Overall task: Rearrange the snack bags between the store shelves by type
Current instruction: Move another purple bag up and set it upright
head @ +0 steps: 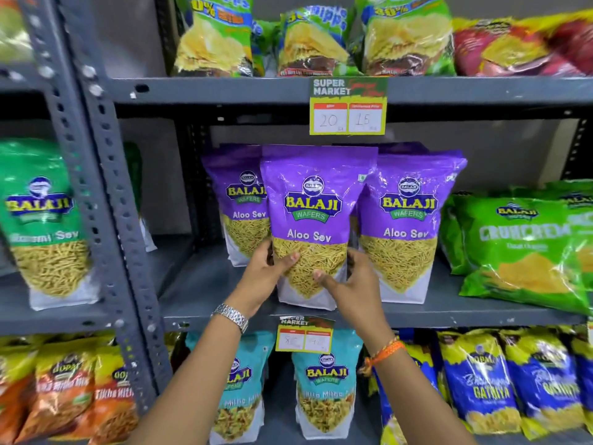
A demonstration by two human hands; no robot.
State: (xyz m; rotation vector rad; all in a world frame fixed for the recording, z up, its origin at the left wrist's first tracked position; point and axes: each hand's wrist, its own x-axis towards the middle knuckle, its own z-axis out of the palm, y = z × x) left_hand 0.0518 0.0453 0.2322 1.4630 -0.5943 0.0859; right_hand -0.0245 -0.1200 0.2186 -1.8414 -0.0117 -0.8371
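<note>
My left hand [263,271] and right hand [348,284] clasp the lower sides of a glossy purple Aloo Sev pouch [313,220], upright at the front edge of the grey metal middle shelf [199,284]. Two matching purple pouches [407,226] stand just behind, either side.

On the middle shelf [199,284], three Aloo Sev bags stand upright in a row. The centre bag [313,220] stands at the front edge, overlapping the left bag [239,203] and the right bag [407,226]. The left hand [263,274] and right hand [349,284] hold its lower sides. Right of the row, a Crunchem bag [519,248] leans. A price tag [348,107] hangs from the top shelf's [224,89] edge above the centre bag.
</note>
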